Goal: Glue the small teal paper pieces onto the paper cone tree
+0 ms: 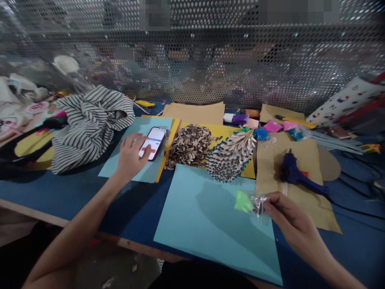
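Note:
My left hand (131,155) rests over a smartphone (153,143) with a lit screen; its fingers are spread and the thumb lies on the glass. The phone lies on light blue sheets at the left. Between the fingertips of my right hand (287,212) is pinched a small clear plastic bag (259,205) with something bright green in its far end. That bag hangs over the right part of a large light blue sheet (192,212). Behind the sheet sits a cone-shaped craft piece (231,156) covered in seed shells with teal tips, beside a heap of striped sunflower seeds (191,146).
A dark blue glue gun (300,176) lies on brown paper (270,160) at the right, its cord trailing off. Several coloured packets (273,126) lie along the back. Striped cloth (90,124) is bunched at the left. A perforated metal panel (192,68) rises behind.

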{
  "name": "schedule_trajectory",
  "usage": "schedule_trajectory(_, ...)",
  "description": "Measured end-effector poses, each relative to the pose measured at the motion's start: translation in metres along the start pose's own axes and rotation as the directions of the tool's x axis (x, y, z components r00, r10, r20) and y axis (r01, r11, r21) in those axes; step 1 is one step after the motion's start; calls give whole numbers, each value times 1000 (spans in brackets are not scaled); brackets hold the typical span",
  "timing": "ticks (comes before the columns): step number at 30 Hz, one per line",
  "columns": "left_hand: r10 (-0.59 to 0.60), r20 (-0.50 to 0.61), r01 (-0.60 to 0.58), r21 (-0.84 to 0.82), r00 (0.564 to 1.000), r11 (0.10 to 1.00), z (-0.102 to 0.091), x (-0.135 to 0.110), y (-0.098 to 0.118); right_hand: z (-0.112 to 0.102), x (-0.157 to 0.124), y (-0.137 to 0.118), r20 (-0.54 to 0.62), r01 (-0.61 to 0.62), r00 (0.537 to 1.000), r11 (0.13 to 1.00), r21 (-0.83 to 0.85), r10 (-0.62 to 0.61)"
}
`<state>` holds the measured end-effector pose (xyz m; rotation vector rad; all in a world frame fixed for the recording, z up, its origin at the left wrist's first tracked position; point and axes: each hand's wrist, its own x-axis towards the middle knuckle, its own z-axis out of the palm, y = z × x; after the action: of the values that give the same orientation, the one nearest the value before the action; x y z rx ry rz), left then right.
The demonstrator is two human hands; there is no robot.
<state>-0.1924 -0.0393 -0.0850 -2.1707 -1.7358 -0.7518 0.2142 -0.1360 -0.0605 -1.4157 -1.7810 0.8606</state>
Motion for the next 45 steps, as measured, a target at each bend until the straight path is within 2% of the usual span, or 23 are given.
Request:
schedule_trajectory(1,64,-91,-63,7,994,998,-6,0,15,1,0,0,12,0,1000,1000,1,0)
schedule_trajectory(3,253,-178,-270,-77,951,960,-17,-5,51,4,-1,0,40,-11,999,1000,14,10)
schedule_trajectory(5,388,-147,-415,-272,910,868,-26,-14,90,9,-3,-2,55,-17,998,999,42,15)
schedule_trajectory(7,491,-62,-462,-457,869,760,-31,-24,126,15,-4,-5,76,-14,997,997,80,8)
schedule_trajectory(10,581,84,-405,-636,810,657,-32,-32,165,25,-5,-12,119,-9,993,990,143,-8)
schedule_trajectory(12,566,197,-240,-760,801,604,-29,-31,180,29,-4,-16,149,-6,989,981,193,-24)
schedule_trajectory(14,518,332,-6,-838,788,546,-26,-25,190,32,-3,-20,155,17,986,972,233,-54)
schedule_trajectory(16,476,439,189,-854,762,485,-24,-19,196,33,-1,-24,126,66,987,969,238,-98)
schedule_trajectory(18,454,496,295,-846,740,444,-23,-16,199,34,1,-26,94,119,986,973,195,-140)
schedule_trajectory(22,416,540,364,-825,731,432,-22,-18,198,37,3,-28,120,131,982,984,124,-145)
schedule_trajectory(27,372,528,374,-831,764,412,-26,-20,193,40,8,-32,288,-92,958,960,264,12)
schedule_trajectory(31,332,546,413,-821,769,394,-30,-18,193,41,13,-34,368,-252,927,848,465,74)
schedule_trajectory(35,313,601,482,-789,736,381,-32,-16,192,44,17,-32,414,-391,899,689,610,144)
schedule_trajectory(40,328,651,564,-758,685,328,-30,-13,190,47,19,-35,457,-507,858,529,681,234)
schedule_trajectory(45,375,643,603,-763,668,233,-26,-10,188,47,20,-35,481,-555,832,448,701,278)
